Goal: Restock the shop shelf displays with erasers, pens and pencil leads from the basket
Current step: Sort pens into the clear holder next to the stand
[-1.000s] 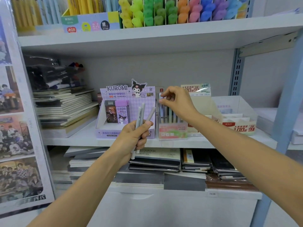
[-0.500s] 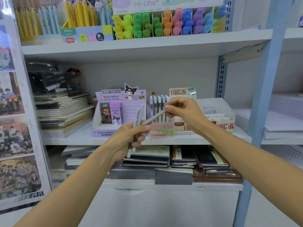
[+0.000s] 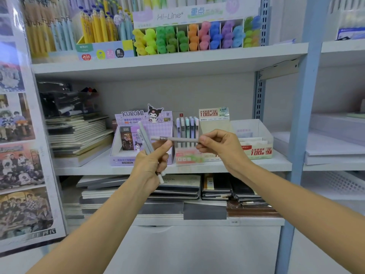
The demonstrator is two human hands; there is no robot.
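Three stocked white shelves (image 3: pixel 94 167) stand beside a poster panel (image 3: pixel 17 165).

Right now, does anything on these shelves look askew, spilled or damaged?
Nothing spilled or broken. The notebook pile left of the eraser box is fanned unevenly, and the stacks on the shelf below sit crooked.

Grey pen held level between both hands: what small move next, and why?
Probably the right hand draws the grey pen clear of the left hand, which grips two more pens, and tips it upright toward the pen display behind, where pens stand upright.
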